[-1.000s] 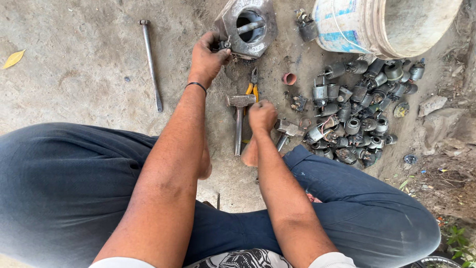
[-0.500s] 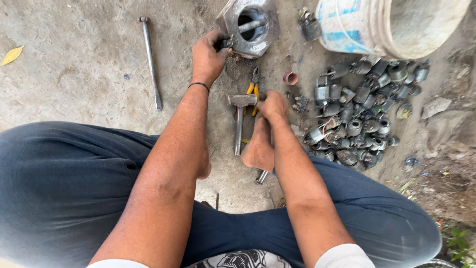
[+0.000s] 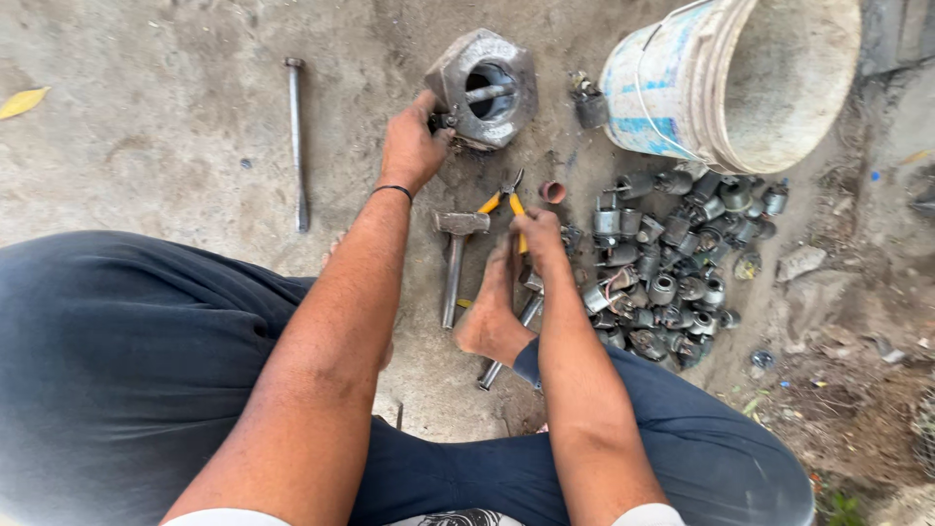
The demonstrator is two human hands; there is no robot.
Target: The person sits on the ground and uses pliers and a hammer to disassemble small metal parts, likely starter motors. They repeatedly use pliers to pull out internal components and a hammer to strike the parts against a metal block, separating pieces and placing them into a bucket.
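I sit on a concrete floor with my bare foot [image 3: 492, 312] out in front. My left hand [image 3: 411, 146] grips a small metal part against the left side of a big hexagonal metal block [image 3: 484, 88] with a round hole and a rod inside. My right hand [image 3: 539, 234] reaches down onto the yellow-handled pliers [image 3: 506, 203], its fingers closing around the handles. A steel hammer [image 3: 455, 261] lies just left of that hand, head toward the block.
A pile of several small grey metal cylinders [image 3: 672, 263] lies to the right. A dirty white bucket [image 3: 726, 78] stands tilted at the back right. A long steel rod [image 3: 297, 141] lies at the left, a yellow leaf [image 3: 21, 100] farther left.
My right hand has moved up from the parts near my foot to the yellow pliers. My left hand has stayed at the hexagonal block.
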